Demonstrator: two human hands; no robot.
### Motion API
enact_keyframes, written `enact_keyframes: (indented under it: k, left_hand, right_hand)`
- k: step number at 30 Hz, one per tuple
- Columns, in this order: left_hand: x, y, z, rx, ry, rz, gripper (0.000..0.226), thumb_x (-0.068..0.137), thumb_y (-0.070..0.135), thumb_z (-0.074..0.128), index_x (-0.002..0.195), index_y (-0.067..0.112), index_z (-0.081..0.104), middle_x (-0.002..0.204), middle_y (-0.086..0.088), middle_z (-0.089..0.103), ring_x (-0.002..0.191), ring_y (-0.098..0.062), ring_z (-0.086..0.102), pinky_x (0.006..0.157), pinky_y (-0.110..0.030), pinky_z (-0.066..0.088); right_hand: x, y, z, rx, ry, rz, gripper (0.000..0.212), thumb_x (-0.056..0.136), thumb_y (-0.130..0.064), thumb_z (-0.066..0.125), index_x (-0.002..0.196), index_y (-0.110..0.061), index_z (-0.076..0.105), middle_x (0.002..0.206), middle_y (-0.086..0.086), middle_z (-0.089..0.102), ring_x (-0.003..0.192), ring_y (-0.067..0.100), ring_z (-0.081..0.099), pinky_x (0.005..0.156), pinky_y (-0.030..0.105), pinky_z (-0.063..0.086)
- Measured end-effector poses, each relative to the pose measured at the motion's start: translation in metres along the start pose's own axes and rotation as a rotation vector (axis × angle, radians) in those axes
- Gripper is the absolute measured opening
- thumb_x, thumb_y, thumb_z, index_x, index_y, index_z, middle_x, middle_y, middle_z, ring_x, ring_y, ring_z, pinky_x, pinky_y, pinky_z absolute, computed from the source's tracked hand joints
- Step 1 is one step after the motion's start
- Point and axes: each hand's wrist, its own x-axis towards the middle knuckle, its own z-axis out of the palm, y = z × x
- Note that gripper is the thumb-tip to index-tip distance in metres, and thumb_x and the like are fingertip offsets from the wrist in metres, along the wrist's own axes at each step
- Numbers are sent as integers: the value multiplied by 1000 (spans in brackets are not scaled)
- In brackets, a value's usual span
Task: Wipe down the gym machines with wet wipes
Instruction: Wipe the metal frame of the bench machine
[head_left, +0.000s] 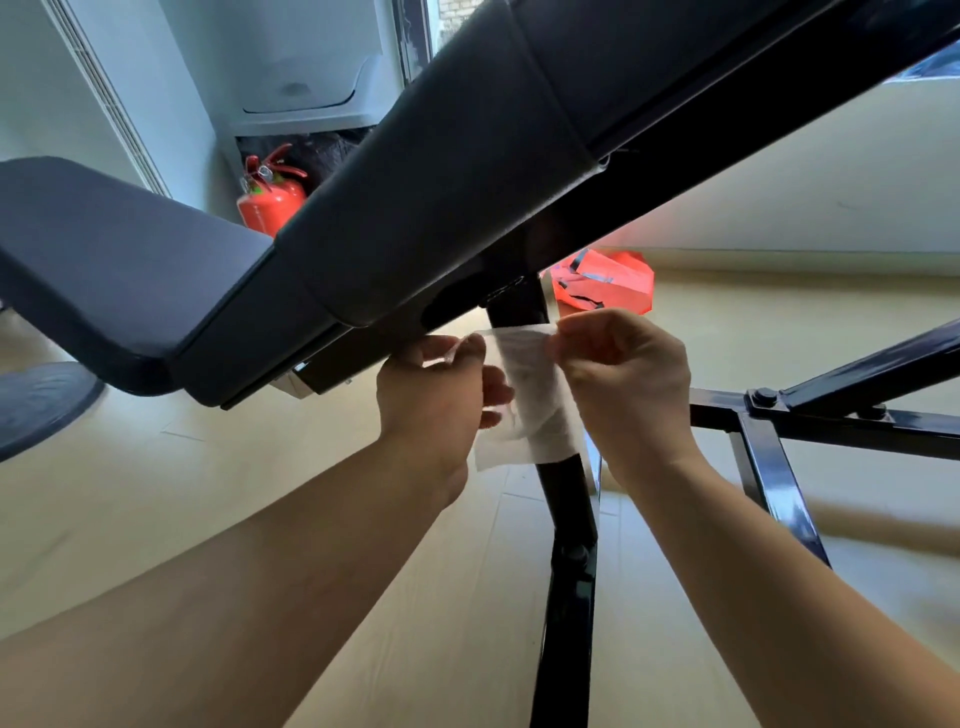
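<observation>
A white wet wipe (524, 395) hangs spread between my two hands in the middle of the view. My left hand (436, 400) pinches its upper left corner and my right hand (623, 384) pinches its upper right corner. Just above and behind them runs the black padded bench of the gym machine (426, 197), slanting from lower left to upper right, with a seat pad (114, 270) at the left. The wipe hangs in front of the machine's black steel post (566, 571); whether it touches the post I cannot tell.
Black frame bars (779, 467) branch to the right at floor level. A red fire extinguisher (270, 197) stands by the far wall, and a red bag (602, 283) lies on the pale wooden floor behind the post. A dark round plate (41, 400) sits at the left edge.
</observation>
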Motion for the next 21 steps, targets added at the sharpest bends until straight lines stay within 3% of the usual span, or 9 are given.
enact_keyframes:
  k: [2, 5, 8, 12, 15, 17, 21]
  left_hand:
    - [0, 0, 6, -124, 52, -18, 14, 95, 6, 70, 106, 8, 60, 88, -12, 77, 75, -20, 78, 72, -32, 65]
    - [-3, -5, 16, 150, 103, 182, 11, 92, 5, 70, 95, 15, 69, 92, -1, 74, 84, -13, 75, 77, -22, 62]
    - [-25, -12, 30, 298, 69, 357, 17, 99, 12, 65, 113, 21, 67, 111, 7, 68, 90, 3, 65, 73, -5, 53]
    - [-37, -31, 38, 345, -7, 543, 39, 104, 19, 58, 140, 33, 49, 136, 20, 55, 125, 8, 51, 103, -19, 50]
    - [-26, -44, 41, 400, -105, 594, 57, 108, 35, 46, 159, 38, 21, 165, 11, 30, 152, -9, 28, 121, -42, 37]
    - [-23, -50, 52, 411, -149, 601, 63, 108, 44, 36, 163, 38, 5, 171, 9, 12, 156, -5, 12, 125, -40, 28]
    - [-27, -66, 78, 519, -35, 614, 75, 108, 52, 24, 160, 24, -22, 167, 7, -28, 154, -5, -23, 129, -38, 2]
  right_hand:
    - [2, 0, 2, 37, -2, 22, 22, 84, 4, 77, 85, -18, 79, 78, -5, 77, 72, 10, 71, 77, 33, 61]
    - [5, -2, 1, 86, -1, 44, 16, 87, -5, 79, 84, -21, 77, 77, -3, 76, 68, 11, 67, 74, 42, 61]
    - [6, -5, 2, 113, -29, 79, 13, 88, -9, 79, 84, -21, 76, 74, -5, 74, 64, 10, 64, 66, 34, 57]
    - [8, -7, 1, 163, -48, 154, 7, 88, -16, 80, 86, -21, 77, 75, -4, 75, 65, 10, 68, 65, 34, 58]
    - [9, -13, -1, 239, -102, 194, 3, 89, -18, 80, 88, -20, 78, 73, -4, 75, 65, 9, 70, 66, 31, 60]
    - [11, -16, -3, 278, -124, 205, 4, 91, -21, 79, 89, -18, 78, 75, -2, 76, 66, 11, 71, 69, 31, 61]
    - [17, -13, -17, 339, -62, 314, 18, 98, -22, 67, 87, -13, 77, 75, 6, 74, 71, 19, 67, 72, 34, 57]
